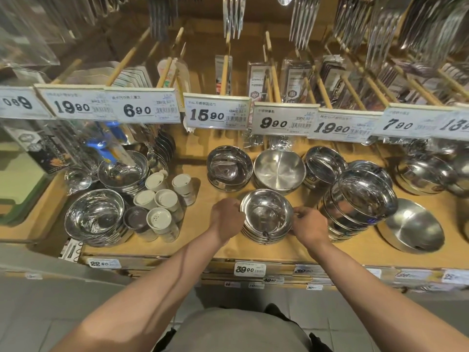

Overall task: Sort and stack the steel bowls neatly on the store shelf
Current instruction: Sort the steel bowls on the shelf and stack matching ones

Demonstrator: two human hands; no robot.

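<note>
From the head view, the stack of bowls (266, 217) sat at the front middle of the shelf (203, 247), straight ahead of the person and squarely between both hands, neither one nearer. The left hand (226, 217) had its fingers curled over the stack's left rim; the right hand (308, 224) pinched the right rim with bent fingers. A taller, leaning stack (357, 201) stood just to the right, and the next move looked likely to turn on keeping clear of it.
</note>
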